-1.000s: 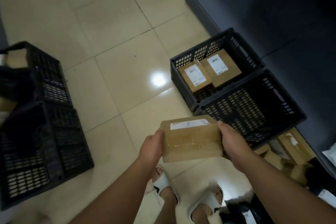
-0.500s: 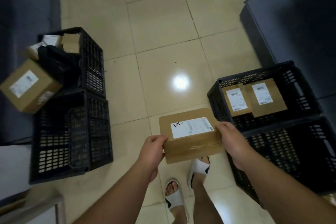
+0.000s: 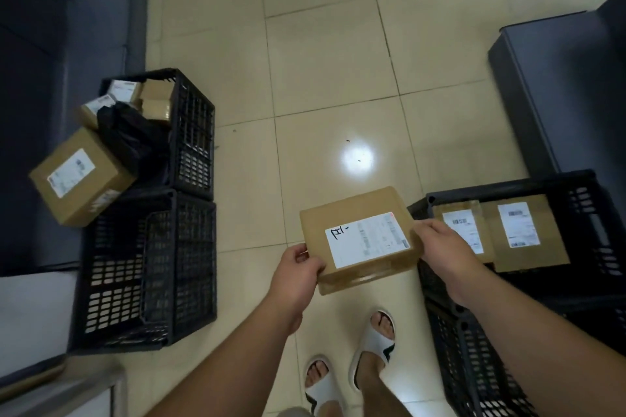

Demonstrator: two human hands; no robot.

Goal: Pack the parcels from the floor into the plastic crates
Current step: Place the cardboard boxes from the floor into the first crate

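While both hands' grip, left hand (image 3: 298, 272) and right hand (image 3: 443, 247), clamps parcel (image 3: 359, 240), white label (image 3: 367, 240) unreadable.

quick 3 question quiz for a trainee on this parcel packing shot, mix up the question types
1. True or false: the held parcel lies inside a crate.
2. How many labelled parcels lie in the right crate? A) none B) two C) five
3. Fill in: the black bag sits in the far left crate, and a big box leans at its ______ side.

Key
1. False: the left hand and right hand hold it by its ends, above the floor.
2. B
3. left
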